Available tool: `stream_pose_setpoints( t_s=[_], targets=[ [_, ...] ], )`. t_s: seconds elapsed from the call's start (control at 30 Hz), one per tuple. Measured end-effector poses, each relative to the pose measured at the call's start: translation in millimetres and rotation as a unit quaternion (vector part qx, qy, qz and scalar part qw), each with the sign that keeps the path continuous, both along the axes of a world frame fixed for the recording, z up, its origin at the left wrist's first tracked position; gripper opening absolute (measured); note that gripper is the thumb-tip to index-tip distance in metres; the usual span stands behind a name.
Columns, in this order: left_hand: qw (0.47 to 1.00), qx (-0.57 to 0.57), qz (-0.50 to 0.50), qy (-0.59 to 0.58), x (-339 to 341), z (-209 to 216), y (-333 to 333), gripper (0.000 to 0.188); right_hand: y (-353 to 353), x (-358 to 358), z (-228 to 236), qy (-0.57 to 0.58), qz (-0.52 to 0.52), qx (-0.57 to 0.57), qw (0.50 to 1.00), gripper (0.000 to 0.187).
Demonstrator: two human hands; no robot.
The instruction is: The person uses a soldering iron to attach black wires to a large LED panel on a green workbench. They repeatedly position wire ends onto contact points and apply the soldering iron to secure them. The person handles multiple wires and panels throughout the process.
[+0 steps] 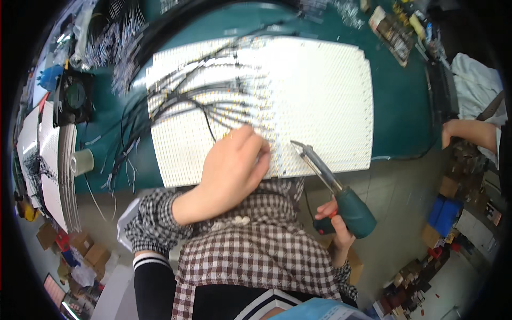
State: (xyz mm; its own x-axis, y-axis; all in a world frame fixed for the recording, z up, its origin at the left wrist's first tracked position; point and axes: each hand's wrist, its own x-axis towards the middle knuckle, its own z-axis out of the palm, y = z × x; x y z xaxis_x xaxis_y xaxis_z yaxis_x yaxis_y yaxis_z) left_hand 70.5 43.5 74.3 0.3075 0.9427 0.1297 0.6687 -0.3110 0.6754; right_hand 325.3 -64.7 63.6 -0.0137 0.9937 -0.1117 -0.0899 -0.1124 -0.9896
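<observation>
A stack of white LED panels (325, 106) dotted with small yellowish marks lies on the green table in front of me. Black cables (192, 96) run across its left half, their ends fanned out along the middle seam. My left hand (234, 162) rests over the panel's near edge beside that seam, fingers curled and pressed together; whatever they pinch is hidden beneath them. In my right hand (338, 224) is a green soldering gun (358, 213), gripped by its handle below the table edge. Its metal tip points up-left over the panel, a little right of my left hand.
A black fan (74, 97), a white spool (82, 162) and a stack of white panels (66, 176) stand at the left. Bundled wires (125, 48) lie far left. Small tools and a bag (392, 34) sit far right. Another person's arm (469, 133) reaches in from the right.
</observation>
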Motion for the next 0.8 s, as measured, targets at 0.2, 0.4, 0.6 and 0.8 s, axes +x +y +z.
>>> stream_pose_setpoints(
  t_s=[0.2,0.4,0.6,0.8],
  targets=[
    [0.983,0.171,-0.015,0.068,-9,50,105,0.026,16,12,-3,0.031,-0.095,-0.004,0.995,0.050],
    [0.988,0.128,0.005,0.091,5,-9,234,0.019,31,10,12,0.037,-0.103,-0.005,0.994,0.045],
    [0.983,0.181,0.017,-0.020,11,20,221,0.008,27,21,13,0.047,-0.116,-0.005,0.992,0.036],
    [0.979,0.183,-0.066,-0.067,15,101,134,0.011,20,28,20,0.020,-0.118,0.012,0.993,0.033]
  ],
)
